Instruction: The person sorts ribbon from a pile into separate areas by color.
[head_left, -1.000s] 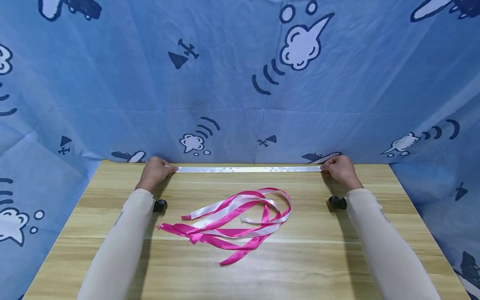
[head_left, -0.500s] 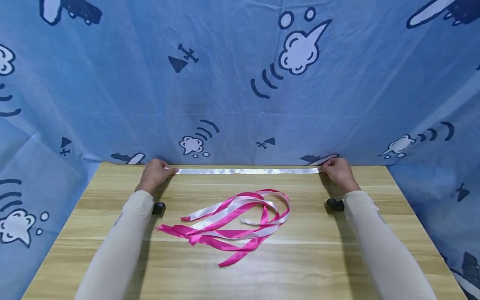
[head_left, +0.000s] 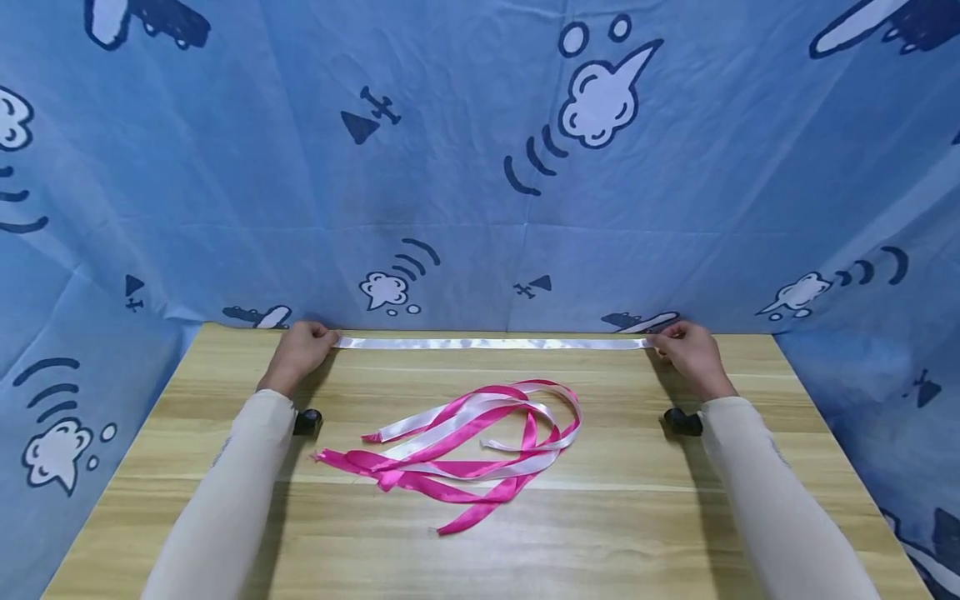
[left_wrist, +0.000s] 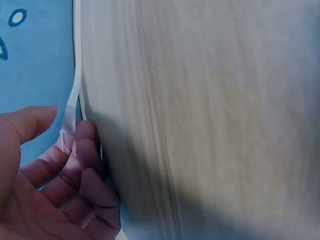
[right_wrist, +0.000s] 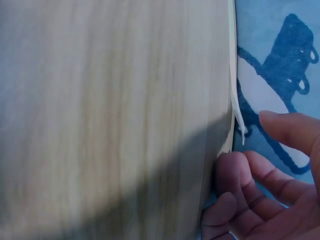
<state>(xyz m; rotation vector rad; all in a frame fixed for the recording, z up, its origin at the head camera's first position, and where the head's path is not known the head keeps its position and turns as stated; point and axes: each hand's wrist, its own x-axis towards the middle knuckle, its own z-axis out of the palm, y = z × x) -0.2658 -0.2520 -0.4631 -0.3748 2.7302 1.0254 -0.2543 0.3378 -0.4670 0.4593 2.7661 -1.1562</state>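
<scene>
A white satin ribbon (head_left: 480, 343) stretches left to right along the far edge of the table. At its left end is my left hand (head_left: 300, 350); in the left wrist view the thumb (left_wrist: 37, 122) stands off from the loosely curled fingers, and the ribbon end (left_wrist: 66, 140) lies against the index finger. Near the other end, my right hand (head_left: 688, 354) has its thumb (right_wrist: 287, 129) apart from its fingers, and the ribbon tip (right_wrist: 242, 132) hangs free just above them. Closer to me lies a loose bundle of pink and white ribbons (head_left: 472, 425).
The wooden table (head_left: 600, 533) has its far edge against a blue printed cloth (head_left: 450, 183), which also rises on both sides. Small black devices (head_left: 307, 422) stick out from the wrists over the tabletop.
Both hands have moved outward, left hand to the left and right hand slightly to the right, letting go of the ribbon ends. The ribbon bundle has stayed in place.
</scene>
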